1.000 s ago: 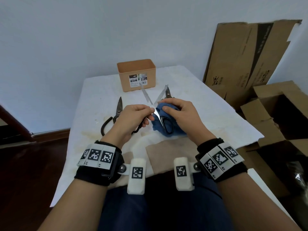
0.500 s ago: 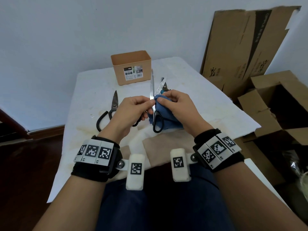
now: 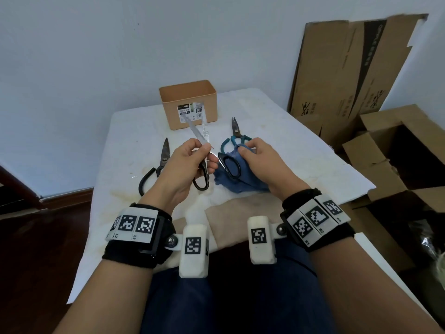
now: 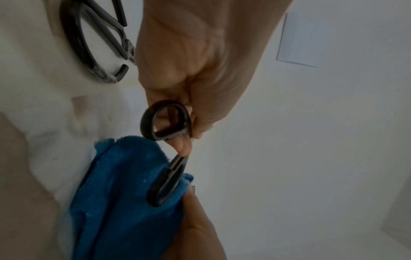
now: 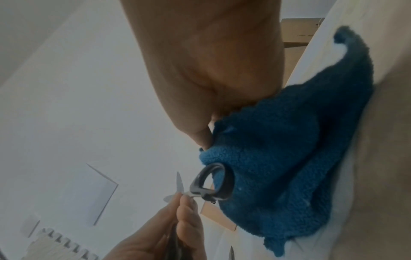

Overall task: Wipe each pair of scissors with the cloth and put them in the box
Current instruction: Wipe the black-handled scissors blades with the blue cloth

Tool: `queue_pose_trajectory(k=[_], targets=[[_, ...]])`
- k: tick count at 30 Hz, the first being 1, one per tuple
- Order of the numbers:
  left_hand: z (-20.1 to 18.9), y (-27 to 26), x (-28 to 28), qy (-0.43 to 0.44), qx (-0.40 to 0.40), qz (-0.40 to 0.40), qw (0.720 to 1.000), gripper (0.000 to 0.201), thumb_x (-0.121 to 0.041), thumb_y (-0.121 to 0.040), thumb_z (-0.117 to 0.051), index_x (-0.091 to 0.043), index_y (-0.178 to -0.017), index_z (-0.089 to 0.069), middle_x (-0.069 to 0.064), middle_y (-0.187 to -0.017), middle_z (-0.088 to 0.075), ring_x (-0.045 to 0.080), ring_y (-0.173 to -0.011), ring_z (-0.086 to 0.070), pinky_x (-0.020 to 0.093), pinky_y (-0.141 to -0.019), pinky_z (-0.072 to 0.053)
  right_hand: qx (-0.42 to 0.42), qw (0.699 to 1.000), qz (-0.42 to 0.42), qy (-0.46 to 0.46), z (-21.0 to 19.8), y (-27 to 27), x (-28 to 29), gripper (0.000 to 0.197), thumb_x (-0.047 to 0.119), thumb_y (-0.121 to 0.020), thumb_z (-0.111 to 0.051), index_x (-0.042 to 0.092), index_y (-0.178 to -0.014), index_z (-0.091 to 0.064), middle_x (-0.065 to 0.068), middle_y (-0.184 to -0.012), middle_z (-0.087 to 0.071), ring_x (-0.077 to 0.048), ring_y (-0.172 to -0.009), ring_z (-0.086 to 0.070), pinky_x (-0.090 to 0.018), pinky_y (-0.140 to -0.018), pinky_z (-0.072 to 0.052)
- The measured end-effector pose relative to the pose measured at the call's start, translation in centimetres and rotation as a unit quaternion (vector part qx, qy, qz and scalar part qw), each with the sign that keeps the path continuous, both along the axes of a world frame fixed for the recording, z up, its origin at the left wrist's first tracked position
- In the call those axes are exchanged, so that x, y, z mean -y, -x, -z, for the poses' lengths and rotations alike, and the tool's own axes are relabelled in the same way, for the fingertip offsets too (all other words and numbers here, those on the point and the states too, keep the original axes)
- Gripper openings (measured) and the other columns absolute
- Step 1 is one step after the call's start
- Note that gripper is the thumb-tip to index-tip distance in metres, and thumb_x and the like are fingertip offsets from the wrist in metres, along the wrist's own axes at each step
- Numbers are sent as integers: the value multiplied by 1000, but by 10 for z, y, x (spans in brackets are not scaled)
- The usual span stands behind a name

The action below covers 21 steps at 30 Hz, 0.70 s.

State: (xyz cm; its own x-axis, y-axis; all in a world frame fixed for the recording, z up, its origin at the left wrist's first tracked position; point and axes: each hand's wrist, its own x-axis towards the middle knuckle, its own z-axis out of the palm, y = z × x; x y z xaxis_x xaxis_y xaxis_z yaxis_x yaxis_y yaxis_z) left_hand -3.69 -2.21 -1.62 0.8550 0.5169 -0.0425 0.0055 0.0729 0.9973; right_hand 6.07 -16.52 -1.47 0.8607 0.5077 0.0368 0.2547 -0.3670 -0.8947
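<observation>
A: Table, white-covered, against a pale wall; flattened cardboard and an open carton to its right. Tan box at the far edge.

B: Head view, hands?

A: Left hand pinches the black-handled scissors, blades spread toward the box. Right hand grips the blue cloth. Dark shears left, teal-handled scissors partly behind the cloth.

B: Wrist views?

A: Left: finger loop at the fingertips, blades out of frame. Right: blurred; cloth bunched under the thumb.

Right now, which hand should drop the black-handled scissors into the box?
Left. The left hand already grips the black-handled scissors, blades pointing toward the orange box. The right hand is busy holding the blue cloth.
</observation>
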Motion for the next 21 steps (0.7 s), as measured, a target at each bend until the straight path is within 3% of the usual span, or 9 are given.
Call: queue_pose_trajectory(k=[4,13,18,21], targets=[[2,-2,2,17,17,-7,1000,11,-14,-103,-51,-4,-102,-55,4,-72,-64,7,-57,-61,18,-59,-52,4,999,-22,37,-1,3,-2,32,27,-102,-43,-1,-113,-53,-20,-109,-63,-26,-95,-55,-39,-88,-45],[-3,-1,2,3,-16,29,999,21,-20,-104,-51,-2,-106,-62,1,-73,-68,9,-56,-52,20,-58,-46,-4,1000,10,-4,5,2,-3,25,29,-103,-41,8,-114,-49,-6,-103,-57,-20,-94,-51,-28,-75,-36],[-2,4,0,-14,-45,34,998,26,-29,-101,-57,-7,-100,-71,3,-76,-70,10,-53,-49,19,-53,-42,8,1000,12,-10,8,-2,3,24,29,-103,-42,10,-114,-50,-5,-103,-58,-21,-97,-54,-32,-81,-42],[-3,6,-1,-16,-45,23,999,27,-27,-100,-59,-2,-100,-71,5,-78,-72,10,-51,-49,18,-51,-41,39,997,26,-56,9,-3,3,15,28,-100,-47,16,-104,-54,1,-87,-60,-17,-87,-57,-30,-77,-46]])
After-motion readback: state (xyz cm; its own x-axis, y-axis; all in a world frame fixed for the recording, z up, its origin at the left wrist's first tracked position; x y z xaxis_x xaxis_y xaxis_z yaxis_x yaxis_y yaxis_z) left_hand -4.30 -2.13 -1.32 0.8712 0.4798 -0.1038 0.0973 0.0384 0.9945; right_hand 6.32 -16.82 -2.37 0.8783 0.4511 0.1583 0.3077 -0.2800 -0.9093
